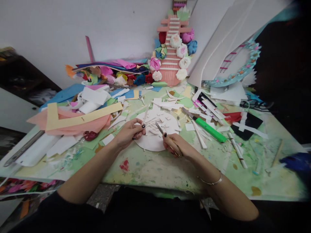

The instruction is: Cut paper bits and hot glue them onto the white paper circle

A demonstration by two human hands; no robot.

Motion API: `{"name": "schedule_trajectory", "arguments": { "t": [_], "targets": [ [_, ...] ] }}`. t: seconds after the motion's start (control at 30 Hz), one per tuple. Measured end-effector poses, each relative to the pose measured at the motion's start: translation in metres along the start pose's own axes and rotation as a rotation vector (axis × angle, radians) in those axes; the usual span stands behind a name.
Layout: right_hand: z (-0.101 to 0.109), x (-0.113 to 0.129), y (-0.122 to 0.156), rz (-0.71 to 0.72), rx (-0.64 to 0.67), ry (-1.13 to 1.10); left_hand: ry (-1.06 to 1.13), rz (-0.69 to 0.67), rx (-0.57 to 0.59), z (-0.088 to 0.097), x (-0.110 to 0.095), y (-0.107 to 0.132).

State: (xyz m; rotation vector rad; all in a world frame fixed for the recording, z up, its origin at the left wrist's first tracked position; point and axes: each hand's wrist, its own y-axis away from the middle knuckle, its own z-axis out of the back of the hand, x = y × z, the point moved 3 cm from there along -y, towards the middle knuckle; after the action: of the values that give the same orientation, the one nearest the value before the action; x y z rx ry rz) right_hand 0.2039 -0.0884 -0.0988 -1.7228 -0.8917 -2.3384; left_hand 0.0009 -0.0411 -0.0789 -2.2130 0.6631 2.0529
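My right hand (175, 145) grips a pair of small gold-handled scissors (163, 132), blades pointing up and left over a white paper disc (155, 137). My left hand (130, 132) rests at the disc's left edge, fingers pinched on a small white paper piece that I can barely make out. Several small white paper strips lie scattered on the disc. A bangle sits on my right wrist.
A green marker (211, 130) lies right of the disc. Paper scraps, peach and yellow sheets (73, 121), rolled white sticks (236, 149) and a black card (250, 124) litter the paint-stained table (155, 170). A paper guitar with flowers (173, 51) and white boards lean at the wall.
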Motion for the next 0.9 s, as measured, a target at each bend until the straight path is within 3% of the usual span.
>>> {"name": "schedule_trajectory", "arguments": {
  "t": [0.3, 0.43, 0.63, 0.8, 0.9],
  "targets": [
    [-0.004, -0.001, -0.002, 0.056, 0.107, -0.059, 0.007, -0.057, -0.027, -0.004, 0.0, 0.001],
    [-0.006, 0.001, 0.001, 0.098, 0.155, -0.014, -0.013, -0.029, 0.023, -0.01, 0.004, 0.001],
    [-0.006, -0.005, -0.004, -0.038, 0.088, 0.04, -0.077, 0.043, 0.054, -0.014, 0.012, -0.002],
    [0.0, -0.007, -0.004, -0.031, 0.0, 0.066, -0.291, 0.003, -0.107, 0.001, 0.009, -0.004],
    [0.004, -0.003, -0.002, 0.054, -0.035, 0.082, -0.592, -0.14, -0.26, 0.013, -0.001, -0.002]
  ]
}}
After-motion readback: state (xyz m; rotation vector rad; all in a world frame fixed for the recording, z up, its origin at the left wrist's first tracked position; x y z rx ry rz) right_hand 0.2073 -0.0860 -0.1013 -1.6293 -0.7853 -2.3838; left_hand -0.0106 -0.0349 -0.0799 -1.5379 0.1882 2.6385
